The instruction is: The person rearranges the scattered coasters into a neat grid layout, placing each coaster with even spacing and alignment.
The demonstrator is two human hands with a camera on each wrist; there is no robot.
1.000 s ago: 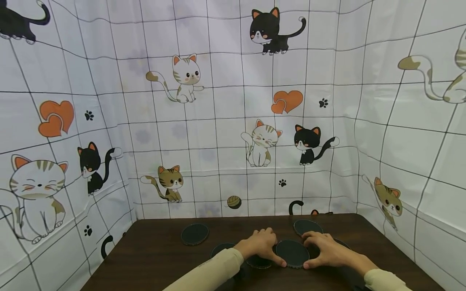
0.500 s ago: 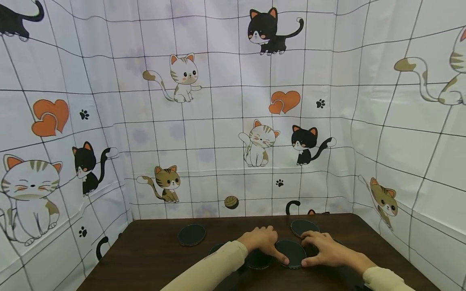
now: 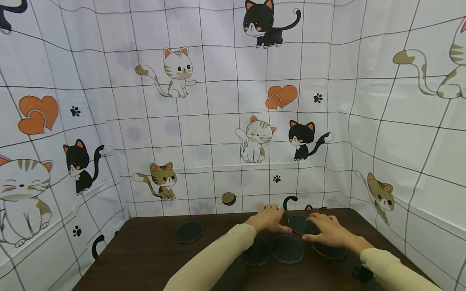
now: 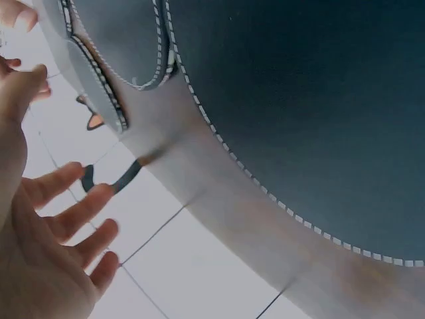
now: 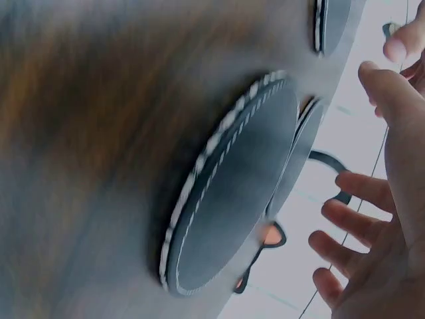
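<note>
Dark round coasters with light stitched rims lie on a brown table. My left hand (image 3: 268, 220) hovers over the table beyond one coaster (image 3: 255, 251), fingers loosely spread and holding nothing. Near the back-right coaster (image 3: 299, 224), my right hand (image 3: 329, 230) is raised with relaxed fingers, also holding nothing. Between and below the hands lies the middle coaster (image 3: 287, 249); the right coaster (image 3: 329, 252) is partly covered by the right hand. In the left wrist view a coaster (image 4: 319, 133) fills the upper right. The right wrist view has a coaster (image 5: 236, 186) beside the spread fingers.
Another coaster (image 3: 188, 232) lies alone at the back left of the brown table (image 3: 145, 258). A white curtain (image 3: 218, 101) printed with cats surrounds the table at the back and sides. A small dark object (image 3: 362, 274) is beside the right sleeve.
Both hands have come off the middle coaster, which they had flanked with thumbs at its edge. They have risen and moved toward the back. The head view has tilted slightly.
</note>
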